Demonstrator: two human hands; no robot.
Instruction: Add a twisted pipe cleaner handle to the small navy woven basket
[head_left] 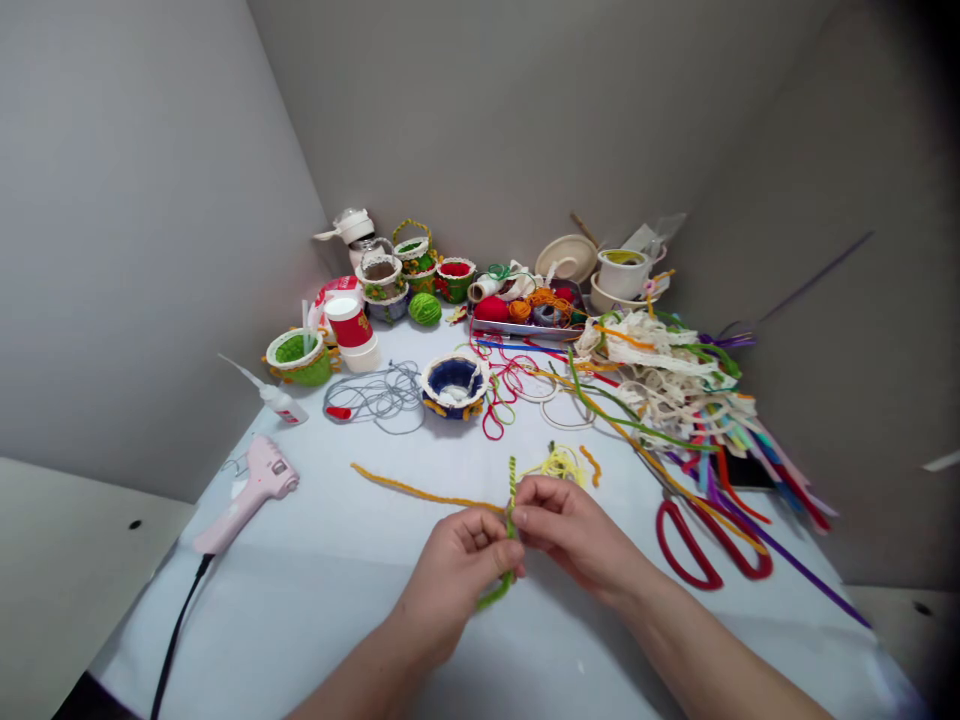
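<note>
My left hand (469, 560) and my right hand (566, 525) meet at the near middle of the table, fingers pinched on a fuzzy green pipe cleaner (493, 594). Its upper end (512, 468) stands upright, striped with yellow, and its lower end curves out under my left hand. The fingertips hide the stretch between. A mustard-yellow pipe cleaner (420, 490) runs from my hands to the left across the tabletop. Just behind my right hand lies a loose tangle of pale yellow yarn (564, 463), beside a short orange piece (591, 466).
A dark blue bowl (454, 380) with a white rim stands mid-table. A pink glue gun (251, 495) lies left, with a small bottle (283, 404) behind it. Red-handled scissors (688, 575) lie right, below a heap of lace and cords (667, 370). Small baskets (382, 275) stand at the back.
</note>
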